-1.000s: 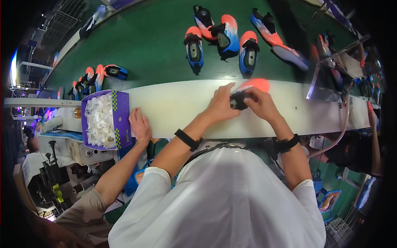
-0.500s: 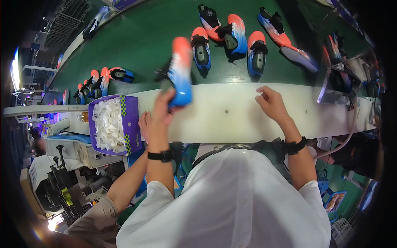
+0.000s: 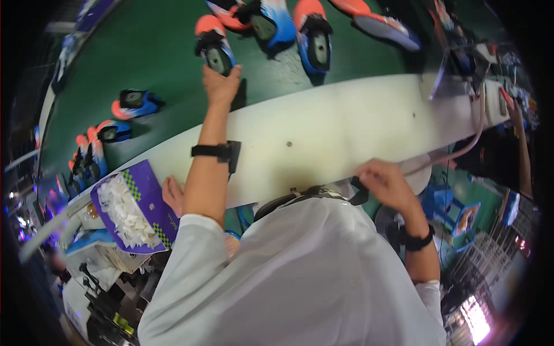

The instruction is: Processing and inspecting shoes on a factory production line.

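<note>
My left hand (image 3: 221,85) is stretched far out over the white table (image 3: 346,132) onto the green conveyor belt (image 3: 150,52). Its fingers grip the near end of an orange and blue shoe (image 3: 213,49) that rests on the belt. A black band is on that wrist. My right hand (image 3: 384,180) hovers close to my body at the table's near edge, with loosely curled fingers and nothing in it.
More orange and blue shoes (image 3: 311,34) lie along the belt, and others (image 3: 130,102) sit at its left. A purple box of white pieces (image 3: 130,207) stands at the lower left, with another person's hand (image 3: 173,195) beside it. A hose and machine (image 3: 490,104) are at the right.
The shoe that my left hand held up in the air has gone forward and down onto the belt. My right hand has pulled back from the table toward my body.
</note>
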The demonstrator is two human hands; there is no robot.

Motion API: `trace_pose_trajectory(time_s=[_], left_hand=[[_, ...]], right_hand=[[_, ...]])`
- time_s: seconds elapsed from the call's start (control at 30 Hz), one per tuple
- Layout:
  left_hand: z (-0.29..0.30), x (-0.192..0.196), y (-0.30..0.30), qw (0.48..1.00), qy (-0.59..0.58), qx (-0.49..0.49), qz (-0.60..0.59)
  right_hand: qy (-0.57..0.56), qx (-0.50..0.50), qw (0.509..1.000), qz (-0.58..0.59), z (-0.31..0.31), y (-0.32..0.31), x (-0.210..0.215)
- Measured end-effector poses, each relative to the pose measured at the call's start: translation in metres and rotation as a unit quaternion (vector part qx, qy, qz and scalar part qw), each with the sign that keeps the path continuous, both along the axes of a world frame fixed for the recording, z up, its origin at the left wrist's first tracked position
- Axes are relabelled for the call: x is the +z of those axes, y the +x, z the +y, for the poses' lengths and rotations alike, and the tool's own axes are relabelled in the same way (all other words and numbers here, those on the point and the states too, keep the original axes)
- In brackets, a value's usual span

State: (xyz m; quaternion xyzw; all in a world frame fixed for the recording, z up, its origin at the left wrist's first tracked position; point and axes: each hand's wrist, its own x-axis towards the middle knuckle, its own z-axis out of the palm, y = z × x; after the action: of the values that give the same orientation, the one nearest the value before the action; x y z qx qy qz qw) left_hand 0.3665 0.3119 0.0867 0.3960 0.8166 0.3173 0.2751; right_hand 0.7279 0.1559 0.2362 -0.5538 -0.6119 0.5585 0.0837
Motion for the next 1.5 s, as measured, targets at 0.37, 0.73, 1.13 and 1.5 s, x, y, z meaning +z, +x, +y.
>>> trace_pose_trajectory(time_s=[0.37,0.73,1.13,1.5], left_hand=[[-0.174,0.135,0.100,0.619,-0.326,-0.577,-0.422],[-0.199,0.172,0.127,0.637,-0.234,-0.664,-0.314],[-0.244,0.183,0.148,0.751,-0.089,-0.549,-0.357],[-0.246,0.185,0.162,0.770,-0.057,-0.533,-0.348]], right_hand=[[-0.188,0.168,0.940,0.231,-0.044,-0.007,0.042],[-0.164,0.254,0.926,0.227,-0.046,0.031,0.034],[-0.147,0.293,0.926,0.189,-0.035,0.059,0.049],[-0.112,0.310,0.933,0.143,-0.029,0.068,0.053]])
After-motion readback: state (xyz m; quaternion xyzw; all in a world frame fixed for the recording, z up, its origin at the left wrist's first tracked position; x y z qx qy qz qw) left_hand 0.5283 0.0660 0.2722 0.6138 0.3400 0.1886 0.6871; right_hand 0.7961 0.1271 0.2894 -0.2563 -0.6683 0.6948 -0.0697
